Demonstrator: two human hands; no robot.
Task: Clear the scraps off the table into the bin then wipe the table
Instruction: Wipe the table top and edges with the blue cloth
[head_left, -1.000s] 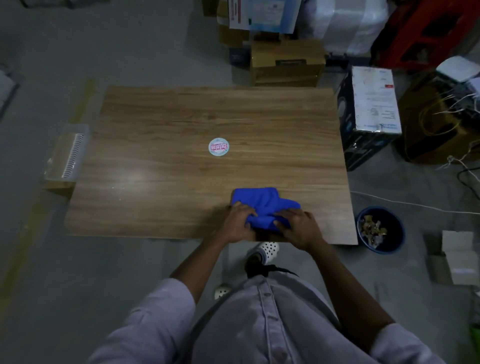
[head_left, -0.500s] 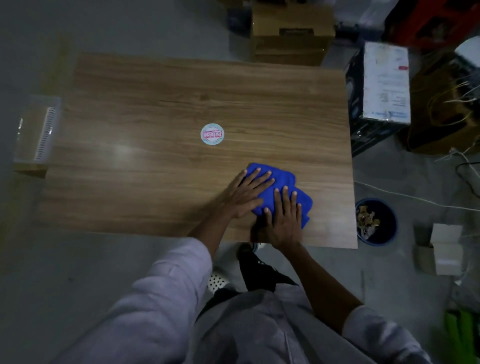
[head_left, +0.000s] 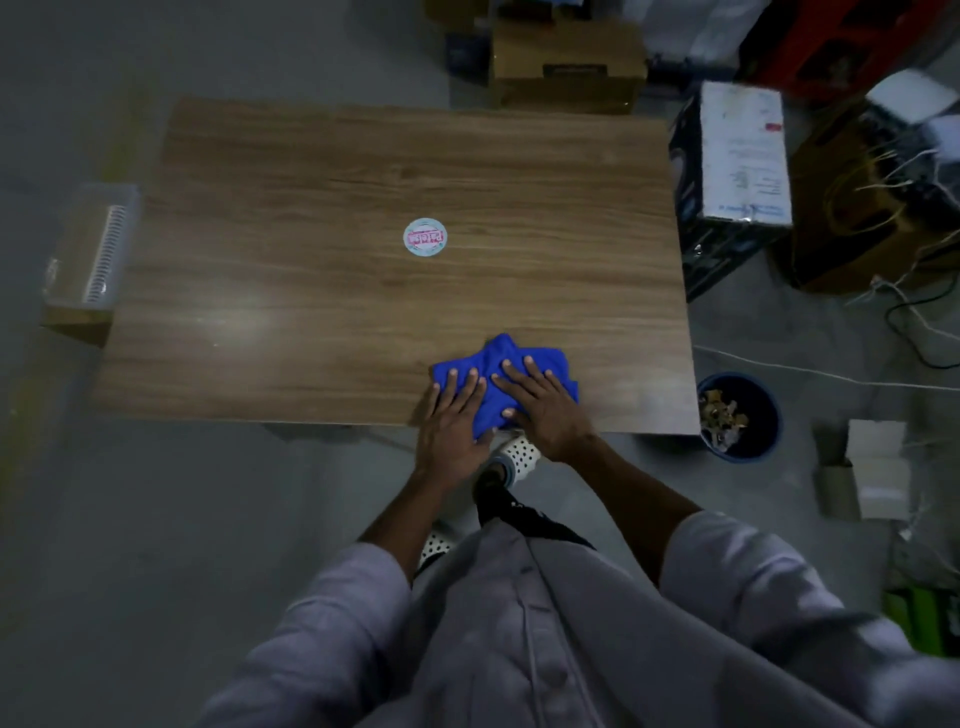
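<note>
A blue cloth lies bunched on the wooden table near its front edge, right of the middle. My left hand presses flat on the cloth's left part with straight fingers. My right hand lies flat on its right part, fingers spread. A round white and pink sticker sits at the table's middle. On the floor past the table's front right corner stands a blue bin with brownish scraps inside.
A clear box on a cardboard base stands at the table's left edge. Cardboard boxes sit behind the table. A white-topped dark carton, cables and small boxes crowd the floor on the right.
Both hands gripped the cloth a second ago, then flattened on it. The cloth has slid left along the front edge, and my hands now lie side by side on it.
</note>
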